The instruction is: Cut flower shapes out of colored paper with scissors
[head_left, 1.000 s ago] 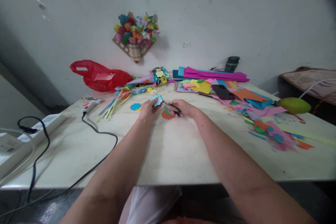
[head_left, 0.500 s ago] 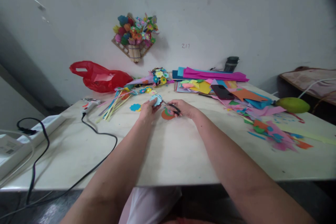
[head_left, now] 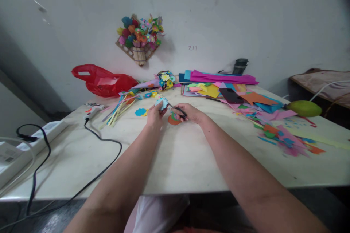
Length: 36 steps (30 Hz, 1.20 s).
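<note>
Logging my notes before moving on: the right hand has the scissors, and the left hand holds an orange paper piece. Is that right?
Not quite: the paper piece in the left hand is light blue, not orange, as the head view shows. The right hand does have the scissors.

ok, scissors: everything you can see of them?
The scissors have black, plastic-looking handles and slim grey, metal-looking blades. The right hand grips the handles, hiding part of them. They're held over the table, blades slanting away and leftward to the right edge of a pale blue scalloped piece in the left hand. Blade opening is too small to tell.
</note>
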Available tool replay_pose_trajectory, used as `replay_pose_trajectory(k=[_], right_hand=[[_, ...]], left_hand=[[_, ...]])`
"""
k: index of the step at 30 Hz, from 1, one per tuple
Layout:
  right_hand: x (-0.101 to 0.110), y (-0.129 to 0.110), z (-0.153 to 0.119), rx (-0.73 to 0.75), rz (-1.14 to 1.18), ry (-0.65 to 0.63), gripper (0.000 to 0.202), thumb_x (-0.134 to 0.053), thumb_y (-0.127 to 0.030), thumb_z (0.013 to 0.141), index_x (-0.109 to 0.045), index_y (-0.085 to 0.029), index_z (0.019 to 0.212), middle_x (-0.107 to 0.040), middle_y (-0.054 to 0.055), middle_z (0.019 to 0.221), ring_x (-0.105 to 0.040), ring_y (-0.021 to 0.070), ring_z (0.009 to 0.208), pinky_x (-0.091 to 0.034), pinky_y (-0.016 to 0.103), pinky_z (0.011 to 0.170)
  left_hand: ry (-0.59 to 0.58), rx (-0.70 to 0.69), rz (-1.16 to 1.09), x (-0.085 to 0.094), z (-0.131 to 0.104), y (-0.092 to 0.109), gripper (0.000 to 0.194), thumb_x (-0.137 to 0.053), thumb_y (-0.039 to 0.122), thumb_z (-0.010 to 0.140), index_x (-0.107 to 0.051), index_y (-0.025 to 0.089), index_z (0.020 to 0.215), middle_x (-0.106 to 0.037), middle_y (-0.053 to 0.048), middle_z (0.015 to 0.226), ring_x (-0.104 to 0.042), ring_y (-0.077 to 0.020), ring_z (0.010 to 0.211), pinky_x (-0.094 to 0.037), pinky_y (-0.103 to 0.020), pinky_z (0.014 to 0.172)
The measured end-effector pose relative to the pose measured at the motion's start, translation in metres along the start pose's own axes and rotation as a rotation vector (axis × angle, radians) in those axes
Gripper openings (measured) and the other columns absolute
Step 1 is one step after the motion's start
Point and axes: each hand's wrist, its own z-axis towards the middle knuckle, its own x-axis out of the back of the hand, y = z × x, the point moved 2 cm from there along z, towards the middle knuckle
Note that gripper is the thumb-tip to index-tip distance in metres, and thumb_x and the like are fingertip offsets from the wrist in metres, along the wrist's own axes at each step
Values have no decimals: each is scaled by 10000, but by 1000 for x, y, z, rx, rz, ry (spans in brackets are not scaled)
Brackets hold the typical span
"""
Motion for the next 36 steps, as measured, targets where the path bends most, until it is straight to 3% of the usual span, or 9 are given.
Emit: replay_pose_trajectory(k=[18,23,29,36], right_hand=[[-6,6,6,-1,119,30,227,-585,-350,768,-539,-141,844,-544,-35,536,-442,35,354,-205,140,288],[-6,10,8,16,174,31,253,-576,-392,771,-518,-148,808,-544,-34,539,-449,38,358,-207,137,280],[-7,10,9,-17,123,69,251,-595,-380,759,-535,-148,835,-536,-33,543,-438,35,353,-203,134,279],[-10,7,8,-12,68,132,258,-620,-356,743,-571,-155,898,-521,-41,520,-428,32,351,-220,133,301]], left_hand=[[66,-28,-33,-1,-2,-3,88,-629,172,687,-554,182,731,-643,-5,704,-637,-121,676,-501,-216,636],[46,-43,-1,-2,-4,-5,65,-636,183,704,-573,189,689,-625,9,637,-599,-92,579,-493,-209,620],[78,-81,44,0,-5,-4,143,-693,196,660,-555,164,646,-566,35,571,-524,-49,480,-460,-170,568],[67,-63,64,-2,-9,-1,170,-696,221,669,-543,156,639,-551,26,532,-554,-68,505,-481,-190,593]])
